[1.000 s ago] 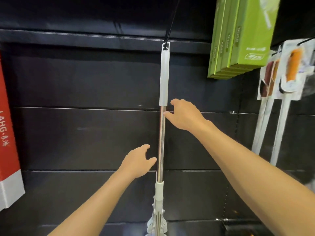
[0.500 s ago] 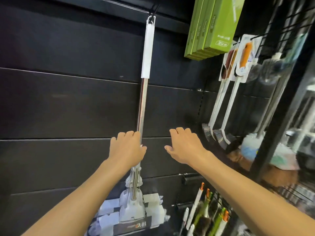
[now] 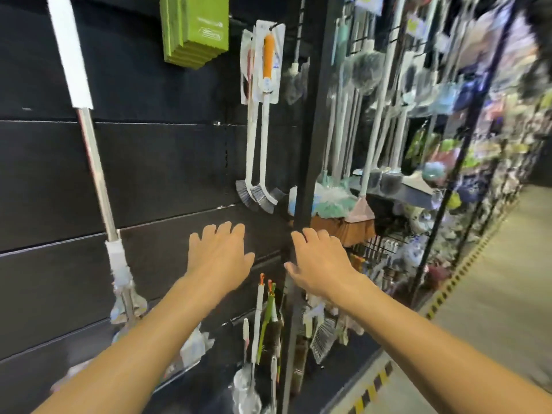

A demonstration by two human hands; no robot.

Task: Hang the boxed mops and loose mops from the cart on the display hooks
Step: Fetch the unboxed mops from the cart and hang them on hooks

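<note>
Both hands are held out in front of the dark wall panel (image 3: 167, 162) and hold nothing. The left hand (image 3: 219, 255) has its fingers straight and a little spread, with its back toward the camera. The right hand (image 3: 321, 264) is the same, fingers relaxed and apart. There is a free gap between the two hands.

The loose mop (image 3: 92, 150) hangs against the panel, well to the left of the left hand and not touched by it. Its white grip runs out of the upper edge of the view, so the hook cannot be seen. The metal pole leans slightly, and the mop head (image 3: 125, 300) is low, partly hidden behind the left forearm. Between the pole and the left hand the panel is bare.

The green boxes (image 3: 194, 28) hang high on the panel, above and between the hands. To their right two long white brushes (image 3: 263, 130) hang down, bristles just above the hands. Below the hands smaller brushes (image 3: 263, 318) hang close together.

A black post (image 3: 307, 144) marks the right edge of the panel. The right hand is in front of it; I cannot tell if it touches it. Behind the post a wire rack (image 3: 433, 204) is crowded with brooms and dusters, all blurred. On the far right the floor (image 3: 493, 294) lies open beyond a yellow and black stripe.
</note>
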